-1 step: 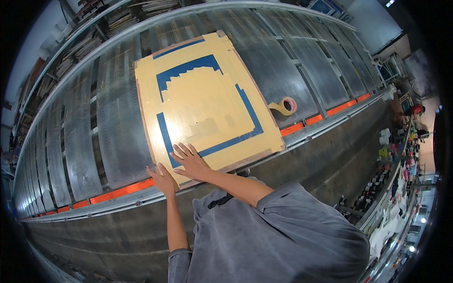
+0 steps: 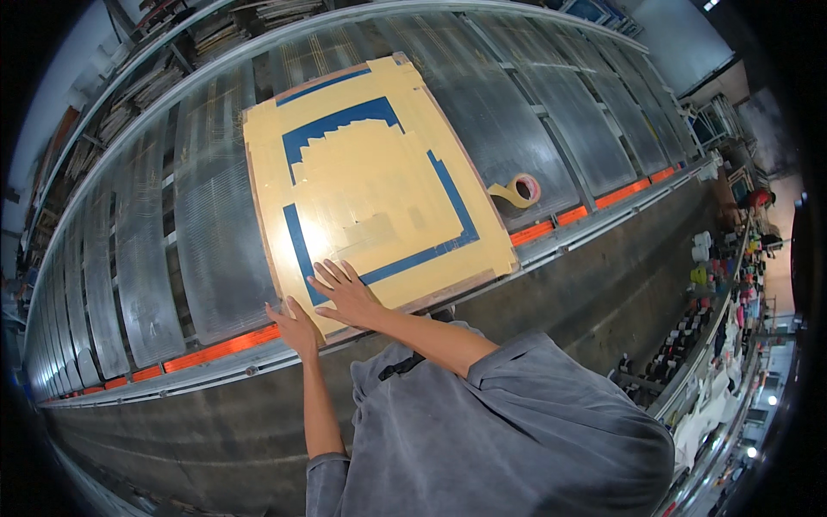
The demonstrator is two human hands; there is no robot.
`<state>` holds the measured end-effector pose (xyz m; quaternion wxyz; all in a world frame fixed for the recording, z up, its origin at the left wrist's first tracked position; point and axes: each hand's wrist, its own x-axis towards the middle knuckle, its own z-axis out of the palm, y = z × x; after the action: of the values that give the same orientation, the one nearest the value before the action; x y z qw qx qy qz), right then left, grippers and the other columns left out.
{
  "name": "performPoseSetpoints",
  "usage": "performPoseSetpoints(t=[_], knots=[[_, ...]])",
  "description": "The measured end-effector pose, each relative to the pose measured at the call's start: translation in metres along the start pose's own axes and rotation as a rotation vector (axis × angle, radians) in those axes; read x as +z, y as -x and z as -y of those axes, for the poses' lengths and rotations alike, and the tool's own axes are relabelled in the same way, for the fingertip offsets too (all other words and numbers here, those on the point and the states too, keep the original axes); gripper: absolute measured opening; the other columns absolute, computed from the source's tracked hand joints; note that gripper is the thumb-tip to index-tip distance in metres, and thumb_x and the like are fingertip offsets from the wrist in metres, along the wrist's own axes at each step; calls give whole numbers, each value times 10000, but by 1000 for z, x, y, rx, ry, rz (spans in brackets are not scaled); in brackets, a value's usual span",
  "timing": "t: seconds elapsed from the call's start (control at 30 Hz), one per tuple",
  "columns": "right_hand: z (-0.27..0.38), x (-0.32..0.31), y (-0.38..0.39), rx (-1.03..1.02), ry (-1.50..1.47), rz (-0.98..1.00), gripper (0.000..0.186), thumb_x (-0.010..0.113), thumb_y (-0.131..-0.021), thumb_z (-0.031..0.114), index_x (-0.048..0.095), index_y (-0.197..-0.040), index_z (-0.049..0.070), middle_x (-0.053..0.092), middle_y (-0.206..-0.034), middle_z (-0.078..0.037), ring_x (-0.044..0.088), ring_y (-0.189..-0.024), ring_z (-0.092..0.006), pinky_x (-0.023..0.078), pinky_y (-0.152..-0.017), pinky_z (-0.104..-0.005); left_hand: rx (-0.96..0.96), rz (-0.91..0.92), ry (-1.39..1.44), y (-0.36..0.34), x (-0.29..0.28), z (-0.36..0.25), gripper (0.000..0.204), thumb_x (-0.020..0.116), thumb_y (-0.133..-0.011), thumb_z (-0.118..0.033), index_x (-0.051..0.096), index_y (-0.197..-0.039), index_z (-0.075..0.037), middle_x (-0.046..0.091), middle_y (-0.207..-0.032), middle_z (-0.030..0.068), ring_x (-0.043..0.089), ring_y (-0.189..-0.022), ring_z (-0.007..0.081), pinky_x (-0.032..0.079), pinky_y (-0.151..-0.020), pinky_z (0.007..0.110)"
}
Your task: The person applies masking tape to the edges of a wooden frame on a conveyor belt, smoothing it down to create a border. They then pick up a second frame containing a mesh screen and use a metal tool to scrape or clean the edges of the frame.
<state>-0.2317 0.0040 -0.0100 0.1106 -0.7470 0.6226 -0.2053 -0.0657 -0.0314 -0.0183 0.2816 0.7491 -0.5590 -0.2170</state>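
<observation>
A screen-printing frame [image 2: 401, 271] with a wooden edge lies on the slanted table, mostly covered in yellow tape, with bands of blue mesh showing. Flat on its near left corner rests my right hand [image 2: 351, 297], open, fingers spread over the tape and blue mesh. My left hand [image 2: 297, 332] is just left of it at the frame's near left edge, fingers stretched and apart, touching the corner. Whether any fingertip reaches under the edge cannot be made out. A roll of yellow tape [image 2: 532, 189] stands right of the frame, a loose strip trailing toward it.
Long grey ribbed panels [image 2: 151, 267] with gaps between them form the table. An orange strip [image 2: 220, 349] and a metal rail [image 2: 164, 386] run along its near edge. Shelves of stacked frames [image 2: 142, 99] stand at far left; containers [image 2: 676, 345] line the right side.
The view has shifted very slightly. Both hands keep their places on the frame.
</observation>
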Motion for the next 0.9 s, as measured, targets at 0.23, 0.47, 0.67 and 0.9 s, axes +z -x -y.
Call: performPoseSetpoints(t=[0.23, 0.47, 0.67, 0.9], knots=[[-66, -20, 39, 91, -75, -23, 875, 516, -985, 606, 319, -1592, 8, 301, -1669, -181, 218, -1570, -318, 162, -1268, -490, -9, -4, -48, -1, 5, 2, 795, 515, -1030, -558, 306, -1557, 0, 573, -1355, 365, 559, -1242, 531, 451, -1027, 543], [-162, -117, 100, 362, 134, 21, 896, 511, -984, 620, 323, -1581, -21, 315, -1656, -201, 230, -1569, -312, 115, -1260, -555, -66, -12, -65, 0, -5, 2, 811, 521, -1013, -580, 325, -1550, -5, 600, -1307, 361, 585, -1194, 531, 458, -992, 551], [-175, -102, 111, 599, 338, -146, 885, 533, -989, 573, 283, -1595, -22, 328, -1648, -208, 237, -1562, -341, 68, -1257, -591, -98, -2, -56, 1, -3, -29, 785, 522, -1021, -560, 338, -1548, -8, 621, -1263, 331, 614, -1144, 493, 459, -947, 544], [-29, -37, 109, 95, -249, 111, 901, 649, -916, 494, 282, -1619, 68, 279, -1677, -173, 214, -1568, -353, 149, -1268, -545, -163, -299, 350, -12, 21, 36, 430, 658, -999, -299, 545, -1211, 58, 627, -1089, 195, 610, -915, 289, 505, -839, 402]])
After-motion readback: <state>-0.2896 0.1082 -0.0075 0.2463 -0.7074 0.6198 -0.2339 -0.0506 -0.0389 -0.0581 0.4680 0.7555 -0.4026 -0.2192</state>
